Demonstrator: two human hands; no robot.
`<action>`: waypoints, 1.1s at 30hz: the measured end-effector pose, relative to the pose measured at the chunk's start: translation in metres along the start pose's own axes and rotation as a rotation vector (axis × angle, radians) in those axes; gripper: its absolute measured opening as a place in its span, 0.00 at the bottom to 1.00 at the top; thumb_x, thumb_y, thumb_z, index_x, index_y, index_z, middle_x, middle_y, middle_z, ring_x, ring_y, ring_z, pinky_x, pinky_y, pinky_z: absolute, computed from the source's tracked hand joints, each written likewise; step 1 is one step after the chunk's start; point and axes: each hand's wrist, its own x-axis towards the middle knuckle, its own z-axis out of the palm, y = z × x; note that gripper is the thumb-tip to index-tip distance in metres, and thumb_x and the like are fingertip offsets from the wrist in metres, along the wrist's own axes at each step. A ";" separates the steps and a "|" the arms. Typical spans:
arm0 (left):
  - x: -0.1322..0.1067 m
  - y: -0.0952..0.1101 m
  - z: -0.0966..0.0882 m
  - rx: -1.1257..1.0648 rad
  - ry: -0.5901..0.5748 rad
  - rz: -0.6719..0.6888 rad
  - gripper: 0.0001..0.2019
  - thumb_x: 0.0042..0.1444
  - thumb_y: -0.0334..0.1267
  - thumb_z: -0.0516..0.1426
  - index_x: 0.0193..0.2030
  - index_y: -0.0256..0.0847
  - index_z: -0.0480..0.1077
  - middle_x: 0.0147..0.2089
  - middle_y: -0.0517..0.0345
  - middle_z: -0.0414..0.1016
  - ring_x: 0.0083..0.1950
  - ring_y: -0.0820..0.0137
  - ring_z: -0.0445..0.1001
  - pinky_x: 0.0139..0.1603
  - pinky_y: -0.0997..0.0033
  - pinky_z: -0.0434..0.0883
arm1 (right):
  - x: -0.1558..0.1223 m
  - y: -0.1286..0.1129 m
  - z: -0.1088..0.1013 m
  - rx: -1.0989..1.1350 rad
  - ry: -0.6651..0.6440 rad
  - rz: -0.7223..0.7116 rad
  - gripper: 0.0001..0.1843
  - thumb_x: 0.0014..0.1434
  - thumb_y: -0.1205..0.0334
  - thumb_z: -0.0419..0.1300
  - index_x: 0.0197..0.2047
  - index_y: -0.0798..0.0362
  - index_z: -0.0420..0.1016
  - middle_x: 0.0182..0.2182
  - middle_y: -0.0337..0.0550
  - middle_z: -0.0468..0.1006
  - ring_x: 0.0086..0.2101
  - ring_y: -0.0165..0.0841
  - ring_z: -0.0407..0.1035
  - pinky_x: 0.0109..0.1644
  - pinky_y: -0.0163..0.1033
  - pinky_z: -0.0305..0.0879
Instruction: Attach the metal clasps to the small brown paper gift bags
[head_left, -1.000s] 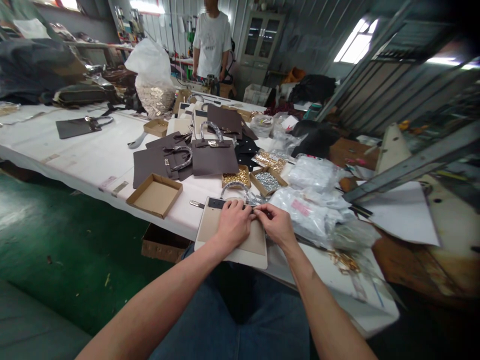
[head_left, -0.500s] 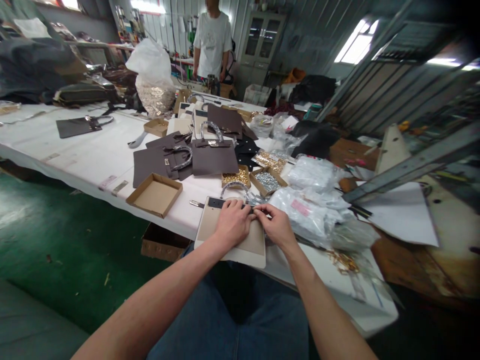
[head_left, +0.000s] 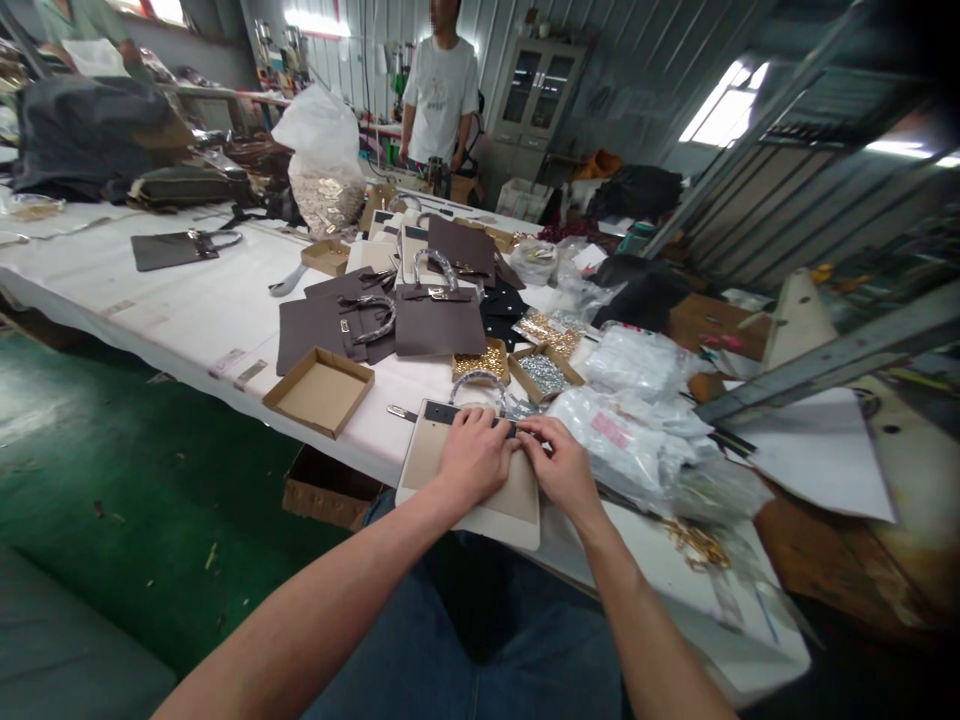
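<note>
A flat beige bag panel [head_left: 431,460] with a dark strip along its top and a wrapped handle [head_left: 480,380] lies at the near edge of the white table [head_left: 187,310]. My left hand [head_left: 474,460] presses down on the panel, fingers curled at the dark strip. My right hand [head_left: 564,470] pinches something small at the same strip, right beside the left fingertips; what it pinches is too small to name.
Small boxes of gold [head_left: 481,362] and silver [head_left: 546,372] hardware sit just behind the panel. An empty cardboard tray [head_left: 319,390] lies to the left, brown bag panels [head_left: 439,318] behind, plastic bags [head_left: 637,440] on the right. A person in a white shirt [head_left: 441,95] stands at the far side.
The view has shifted slightly, so everything sits a little to the right and lower. Both hands stay at the panel's top strip with hardly any movement.
</note>
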 end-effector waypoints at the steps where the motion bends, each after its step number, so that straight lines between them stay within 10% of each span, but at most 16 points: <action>1: 0.000 0.000 0.001 -0.001 0.001 0.000 0.13 0.81 0.48 0.54 0.52 0.45 0.76 0.55 0.46 0.79 0.62 0.51 0.73 0.69 0.46 0.68 | -0.001 0.000 0.000 0.014 -0.009 0.011 0.13 0.76 0.51 0.63 0.53 0.44 0.88 0.57 0.51 0.84 0.59 0.48 0.78 0.57 0.53 0.80; 33: 0.002 0.003 0.006 0.024 0.011 -0.014 0.09 0.79 0.45 0.57 0.52 0.44 0.76 0.54 0.46 0.79 0.59 0.52 0.73 0.67 0.47 0.69 | 0.001 -0.005 -0.003 0.081 0.001 0.196 0.15 0.70 0.48 0.68 0.49 0.47 0.91 0.47 0.47 0.92 0.40 0.43 0.84 0.49 0.47 0.82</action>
